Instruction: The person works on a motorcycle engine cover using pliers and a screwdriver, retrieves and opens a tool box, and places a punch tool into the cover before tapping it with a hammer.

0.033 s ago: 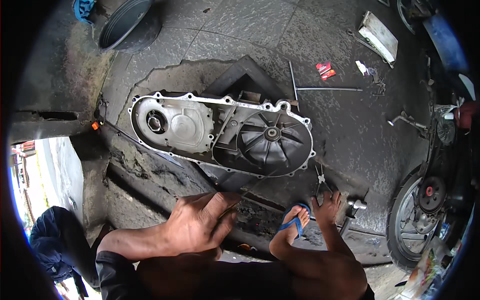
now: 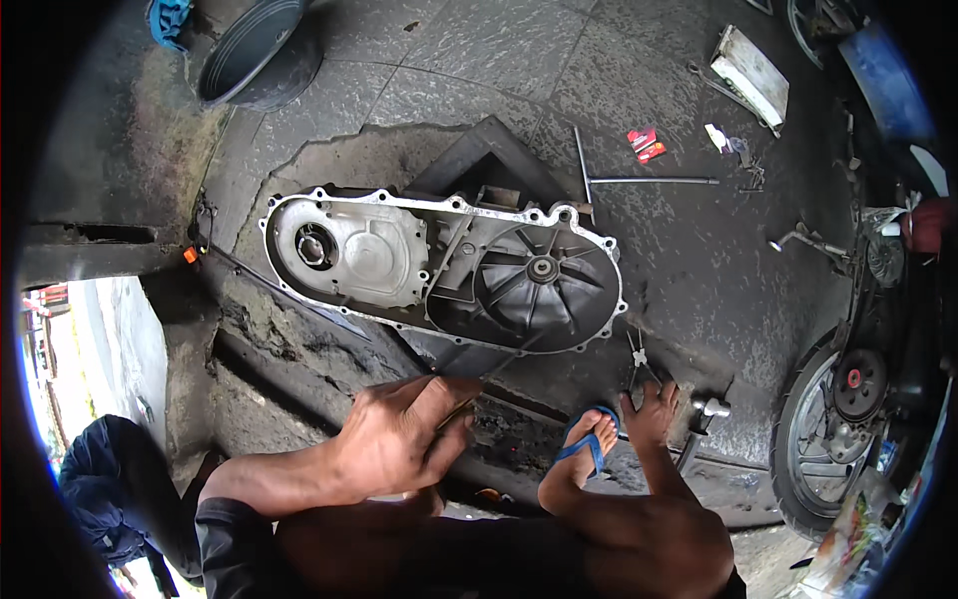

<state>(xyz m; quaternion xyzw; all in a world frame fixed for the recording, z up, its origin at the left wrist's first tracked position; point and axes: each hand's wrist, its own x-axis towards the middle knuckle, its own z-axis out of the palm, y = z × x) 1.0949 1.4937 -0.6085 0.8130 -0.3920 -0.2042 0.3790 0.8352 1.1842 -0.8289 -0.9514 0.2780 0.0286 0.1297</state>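
The fingers of my left hand [image 2: 404, 434] are closed around a thin, rod-like thing, mostly hidden in the grip. It seems to extend toward the lower rim of a large metal engine cover [image 2: 374, 250]. This cover lies with its hollow side up, showing a round bearing hole at left and a ribbed bowl at right. My right hand [image 2: 654, 411] is low on the right with its fingers spread. Its fingertips are at the handle ends of silver pliers [image 2: 640, 356] lying on the floor.
A hammer [image 2: 713, 408] lies right of my right hand, near my sandalled foot [image 2: 587, 446]. Beyond the cover are a T-handle wrench [image 2: 649, 181], a red packet [image 2: 647, 145] and a black tub [image 2: 264, 60]. A motorcycle wheel [image 2: 803, 449] stands at right.
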